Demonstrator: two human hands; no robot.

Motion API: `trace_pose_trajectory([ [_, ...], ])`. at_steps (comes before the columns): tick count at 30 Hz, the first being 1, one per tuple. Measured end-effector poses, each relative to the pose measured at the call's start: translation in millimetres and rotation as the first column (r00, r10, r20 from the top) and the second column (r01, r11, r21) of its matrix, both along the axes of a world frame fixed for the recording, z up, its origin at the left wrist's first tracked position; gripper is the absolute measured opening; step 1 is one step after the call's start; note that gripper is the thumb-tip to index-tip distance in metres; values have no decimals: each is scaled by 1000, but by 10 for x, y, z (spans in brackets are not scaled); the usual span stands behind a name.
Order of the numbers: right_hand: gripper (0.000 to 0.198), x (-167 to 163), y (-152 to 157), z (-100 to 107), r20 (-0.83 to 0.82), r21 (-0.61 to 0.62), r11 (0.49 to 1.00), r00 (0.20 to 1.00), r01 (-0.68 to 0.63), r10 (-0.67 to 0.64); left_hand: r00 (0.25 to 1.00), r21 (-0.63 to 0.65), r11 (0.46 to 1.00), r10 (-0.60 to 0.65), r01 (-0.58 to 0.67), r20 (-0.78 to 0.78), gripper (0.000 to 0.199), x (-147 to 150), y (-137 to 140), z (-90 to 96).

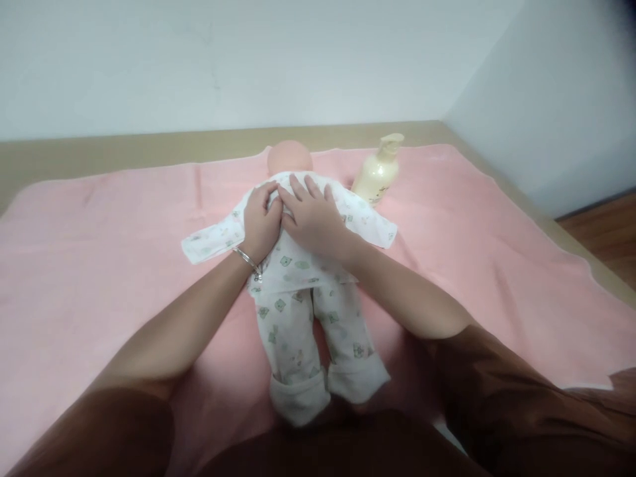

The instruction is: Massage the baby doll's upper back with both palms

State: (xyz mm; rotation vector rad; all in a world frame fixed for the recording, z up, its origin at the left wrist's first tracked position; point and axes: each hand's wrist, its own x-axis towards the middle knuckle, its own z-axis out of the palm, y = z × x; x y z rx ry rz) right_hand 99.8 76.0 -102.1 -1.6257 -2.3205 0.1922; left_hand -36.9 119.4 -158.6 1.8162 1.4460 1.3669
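Note:
A baby doll [289, 158] lies stretched out with its bald head away from me. It wears a white long-sleeved top [298, 268] and matching trousers [293, 331] with small green prints and turned-up cuffs. My left hand [262, 218] rests on the upper left of the top, fingers slightly bent and thumb apart; a silver bracelet circles that wrist. Beside it, my right hand [314, 215] lies flat with its fingers spread over the upper middle of the top. Both hands touch the cloth and each other's edges nearly meet. Whether the doll faces up or down, I cannot tell.
A cream pump bottle [378, 173] stands, tilted in view, just beyond the doll's right-hand sleeve. Under everything spreads a pink cloth [109, 265] on a wooden-coloured surface [223, 140]. Pale walls [298, 59] close off the back and right, with brown floor [611, 228] at far right.

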Motion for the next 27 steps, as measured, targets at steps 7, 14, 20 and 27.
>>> trace_pose_trajectory([
  [7, 59, -100, -179, -21, -7, 56, 987, 988, -152, 153, 1000, -13, 1000, 3, -2, 30, 35, -9, -48, 12],
  [14, 55, 193, 329, -78, -138, -10, 994, 985, -109, 107, 998, 5, 1000, 18, -18, -58, 38, -2, 12, -3],
  [20, 59, 373, 521, -161, -208, -26, 999, 978, -32, 26, 934, 27, 998, 57, -50, -352, 43, 96, -133, 146],
  [27, 59, 331, 452, -92, -72, -23, 1000, 997, -13, 11, 861, -16, 1000, -22, 17, -509, 57, 251, -388, 226],
])
